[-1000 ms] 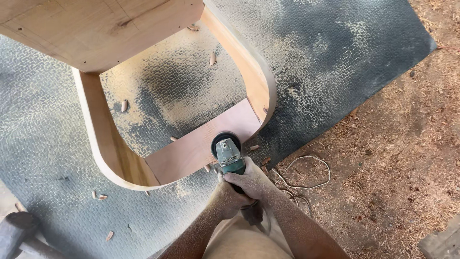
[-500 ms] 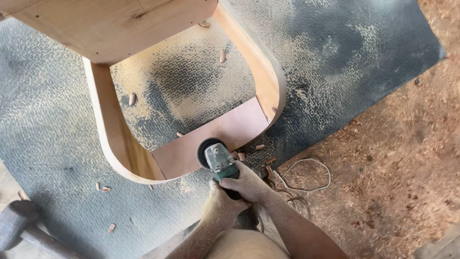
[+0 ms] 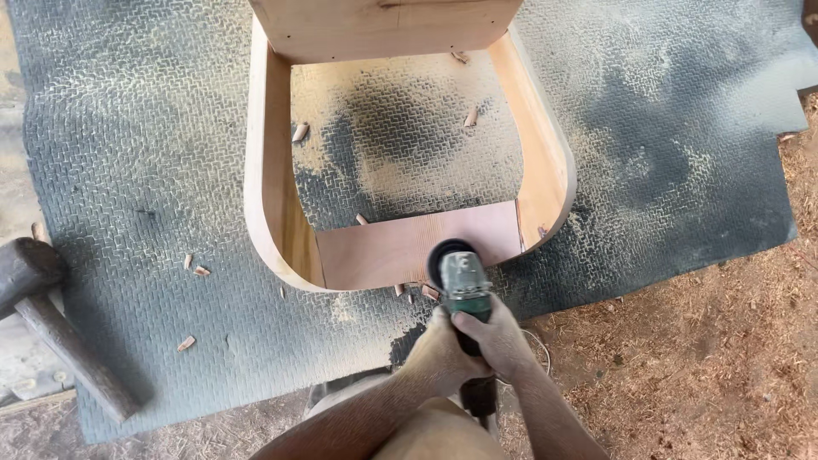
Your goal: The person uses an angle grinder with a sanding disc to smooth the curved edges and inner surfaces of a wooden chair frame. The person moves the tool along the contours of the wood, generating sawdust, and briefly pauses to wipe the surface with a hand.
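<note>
Wooden frame (image 3: pixel 273 170) near rail looks partly sanded; left hand (image 3: pixel 434 353) and right hand (image 3: pixel 498 341) clasp the grinder (image 3: pixel 460 277) tight.

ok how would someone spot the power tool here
Start at the curved wooden frame on the dark rubber mat. At its near flat panel, both hands grip a green angle grinder, the only non-wood tool, unlike the mallet far left.

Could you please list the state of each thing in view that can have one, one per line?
Angle grinder: gripped by both hands, disc against the frame's front rail.
Left hand: closed around the grinder body.
Right hand: closed around the grinder body.
Wooden frame: lying on the mat, bare wood.
Rubber mat: flat, dusted with sawdust.
Mallet: lying unused.
</note>
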